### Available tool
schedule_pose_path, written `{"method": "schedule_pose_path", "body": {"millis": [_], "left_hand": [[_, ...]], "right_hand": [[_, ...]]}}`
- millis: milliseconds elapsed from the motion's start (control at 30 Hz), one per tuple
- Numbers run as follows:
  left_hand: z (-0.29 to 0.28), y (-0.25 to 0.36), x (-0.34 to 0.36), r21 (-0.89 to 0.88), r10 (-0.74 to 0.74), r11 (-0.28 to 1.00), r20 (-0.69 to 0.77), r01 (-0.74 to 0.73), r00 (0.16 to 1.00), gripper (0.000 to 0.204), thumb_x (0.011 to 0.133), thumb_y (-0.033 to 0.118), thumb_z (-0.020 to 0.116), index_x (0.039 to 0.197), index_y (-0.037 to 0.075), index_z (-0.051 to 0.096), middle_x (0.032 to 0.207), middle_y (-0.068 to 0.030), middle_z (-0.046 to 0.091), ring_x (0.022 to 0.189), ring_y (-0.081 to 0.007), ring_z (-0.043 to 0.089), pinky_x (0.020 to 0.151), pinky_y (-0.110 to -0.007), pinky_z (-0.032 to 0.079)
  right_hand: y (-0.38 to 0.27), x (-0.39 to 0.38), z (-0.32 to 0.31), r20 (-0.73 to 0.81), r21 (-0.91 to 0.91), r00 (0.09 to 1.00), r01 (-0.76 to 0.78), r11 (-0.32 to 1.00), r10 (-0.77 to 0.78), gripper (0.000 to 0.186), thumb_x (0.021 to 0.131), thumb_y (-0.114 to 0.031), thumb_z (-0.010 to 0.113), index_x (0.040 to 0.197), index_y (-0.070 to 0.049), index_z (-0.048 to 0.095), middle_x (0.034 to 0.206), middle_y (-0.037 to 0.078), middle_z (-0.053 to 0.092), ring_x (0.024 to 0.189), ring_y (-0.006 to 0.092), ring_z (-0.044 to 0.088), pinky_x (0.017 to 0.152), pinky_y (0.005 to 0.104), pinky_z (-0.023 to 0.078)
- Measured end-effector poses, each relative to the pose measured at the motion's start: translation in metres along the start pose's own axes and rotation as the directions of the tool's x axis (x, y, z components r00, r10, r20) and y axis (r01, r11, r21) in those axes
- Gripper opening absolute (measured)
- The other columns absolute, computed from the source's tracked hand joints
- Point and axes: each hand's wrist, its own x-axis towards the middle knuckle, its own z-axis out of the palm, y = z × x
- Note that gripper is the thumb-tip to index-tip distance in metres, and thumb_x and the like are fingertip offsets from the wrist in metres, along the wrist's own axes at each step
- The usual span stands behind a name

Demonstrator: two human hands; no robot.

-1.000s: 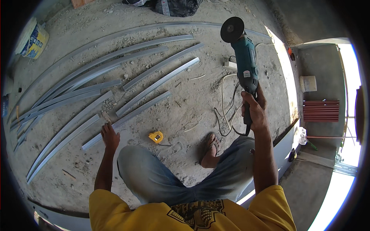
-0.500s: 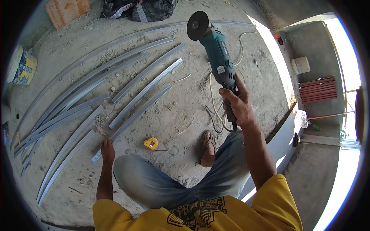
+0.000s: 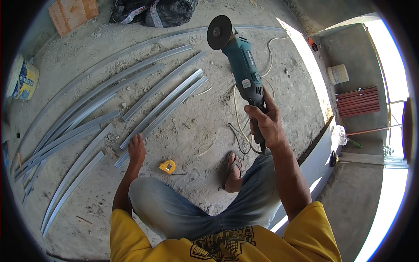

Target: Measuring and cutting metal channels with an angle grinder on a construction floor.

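In my right hand is a teal and black angle grinder, gripped by its rear handle. The grinder is raised above the floor, its dark cutting disc pointing up and away from me. Low at the left, my left hand is closed on a grey metal channel close to its near end; the fingertips are partly hidden. That piece lies alongside another ribbed metal channel. A yellow tape measure rests on the floor to the right of my left hand.
Several more metal channels spread over the dusty floor at the left. A pale cord loops behind the grinder. Black bags, a cardboard box and buckets stand around the edges. Reddish bars lie at the right.
My left hand has shifted right and away from me with the metal channel, which now lies closer alongside its neighbour. The grinder stays raised in my right hand.
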Motion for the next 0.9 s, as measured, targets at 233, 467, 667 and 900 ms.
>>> {"method": "schedule_pose_path", "body": {"millis": [233,467,667,900], "left_hand": [[0.003,0.007,0.017,0.034,-0.004,0.999,0.013,0.004,1.0,0.04,0.091,0.019,0.059,0.126,0.004,0.047,0.118,-0.0104,0.051,0.108,-0.0271,0.054,0.088,-0.035,0.05],[0.0,0.01,0.022,0.042,-0.028,0.999,0.039,0.026,0.999,0.041,0.092,0.019,0.058,0.127,0.004,0.047,0.121,-0.0106,0.05,0.111,-0.0267,0.053,0.088,-0.035,0.051],[0.002,0.013,0.021,0.044,-0.052,0.998,0.046,0.05,0.998,0.042,0.092,0.018,0.057,0.13,0.004,0.046,0.12,-0.0105,0.048,0.112,-0.0275,0.051,0.09,-0.036,0.049],[0.012,0.0,0.009,0.0,-0.063,0.998,-0.003,0.063,0.998,0.046,0.09,0.017,0.058,0.131,0.003,0.045,0.121,-0.011,0.048,0.113,-0.0287,0.05,0.088,-0.038,0.05]], "right_hand": [[0.003,0.003,0.0,0.006,-0.034,1.0,-0.006,0.999,0.006,0.078,0.078,-0.008,0.067,0.147,-0.008,0.031,0.074,0.0,0.053,0.049,0.0054,0.049,0.043,0.021,0.041],[0.005,0.006,0.004,0.001,-0.052,1.0,0.012,0.999,-0.012,0.077,0.079,-0.011,0.067,0.147,-0.006,0.03,0.071,0.001,0.052,0.048,0.0064,0.049,0.041,0.0219,0.042],[0.003,0.008,0.003,0.01,-0.067,1.0,0.018,0.998,-0.017,0.077,0.079,-0.012,0.067,0.146,-0.005,0.03,0.072,0.001,0.053,0.047,0.007,0.05,0.041,0.0223,0.043],[0.008,0.012,0.013,0.046,-0.099,0.999,0.025,0.995,-0.021,0.077,0.079,-0.013,0.067,0.146,-0.004,0.03,0.068,0.0,0.053,0.047,0.0062,0.049,0.041,0.0218,0.041]]}}
